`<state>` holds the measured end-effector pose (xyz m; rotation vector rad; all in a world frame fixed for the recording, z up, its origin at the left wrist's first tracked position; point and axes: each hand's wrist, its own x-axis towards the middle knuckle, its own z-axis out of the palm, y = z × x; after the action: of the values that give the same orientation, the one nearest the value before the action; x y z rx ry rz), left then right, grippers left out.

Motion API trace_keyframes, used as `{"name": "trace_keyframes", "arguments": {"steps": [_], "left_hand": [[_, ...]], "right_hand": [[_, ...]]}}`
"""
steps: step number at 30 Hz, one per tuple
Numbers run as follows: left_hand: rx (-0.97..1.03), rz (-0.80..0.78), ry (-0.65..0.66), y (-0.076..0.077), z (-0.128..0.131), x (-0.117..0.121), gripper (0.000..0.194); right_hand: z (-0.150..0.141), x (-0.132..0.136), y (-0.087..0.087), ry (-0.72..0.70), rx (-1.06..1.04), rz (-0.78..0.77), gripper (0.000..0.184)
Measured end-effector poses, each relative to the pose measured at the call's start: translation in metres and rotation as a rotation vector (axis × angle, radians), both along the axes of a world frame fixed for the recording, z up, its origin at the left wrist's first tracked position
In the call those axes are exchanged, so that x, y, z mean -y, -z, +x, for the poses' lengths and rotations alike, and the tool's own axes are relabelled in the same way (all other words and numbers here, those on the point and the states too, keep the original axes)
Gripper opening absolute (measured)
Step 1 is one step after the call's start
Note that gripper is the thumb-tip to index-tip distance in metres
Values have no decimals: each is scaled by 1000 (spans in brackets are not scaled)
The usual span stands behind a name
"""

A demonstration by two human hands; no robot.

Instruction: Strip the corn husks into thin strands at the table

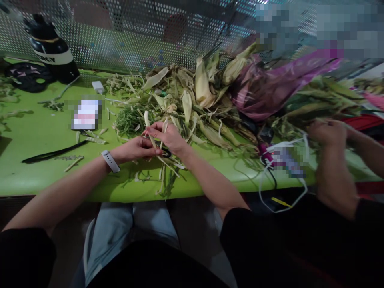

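Observation:
Over the front of the green table, my left hand, with a white watch on its wrist, pinches several long pale plant strips. My right hand comes in from the other side, its thumb and fingers closed on the upper part of the strips. Their loose ends hang below my fingers towards the table edge. A small dark object shows beneath my hands; its kind is unclear. Just beyond them lies a tangle of thin green shoots, beside a heap of dry corn husks.
A lit phone, a black strap and a white charger lie left. Behind stands a black bottle. A purple plastic bag rises at right, near a white cable and another person's hands.

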<state>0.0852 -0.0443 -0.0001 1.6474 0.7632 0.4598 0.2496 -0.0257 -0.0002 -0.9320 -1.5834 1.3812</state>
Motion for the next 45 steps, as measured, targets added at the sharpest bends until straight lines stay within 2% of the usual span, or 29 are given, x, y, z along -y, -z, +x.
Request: {"name": "trace_keyframes", "arguments": {"steps": [6, 9, 13, 18, 23, 27, 30, 32, 37, 41, 45], "left_hand": [[110, -61, -163, -2, -3, -2, 41], [136, -85, -197, -1, -2, -4, 45], [148, -43, -218, -3, -2, -4, 46], [132, 26, -219, -9, -7, -3, 41], [190, -9, -242, -6, -6, -2, 41], [333, -74, -348, 0, -3, -4, 39], [347, -38, -371, 3, -3, -6, 38], [299, 6, -391, 3, -4, -7, 39], [245, 50, -403, 6, -4, -10, 41], [293, -10, -429, 6, -3, -11, 38], [407, -157, -414, 3, -3, -9, 37]], "right_hand": [[22, -2, -17, 91, 214, 158, 47], [28, 0, -23, 31, 311, 166, 51], [29, -2, -22, -66, 271, 163, 52], [25, -5, -13, 18, 213, 184, 51], [26, -7, -12, 13, 153, 69, 56], [32, -6, -19, -158, 228, -97, 63], [33, -3, -23, -271, 292, -108, 49], [31, -2, -24, -286, 293, -57, 41], [29, -2, -23, -301, 338, 64, 35], [31, -4, -22, -299, 354, 51, 32], [35, -8, -18, -289, 332, -35, 32]]}}
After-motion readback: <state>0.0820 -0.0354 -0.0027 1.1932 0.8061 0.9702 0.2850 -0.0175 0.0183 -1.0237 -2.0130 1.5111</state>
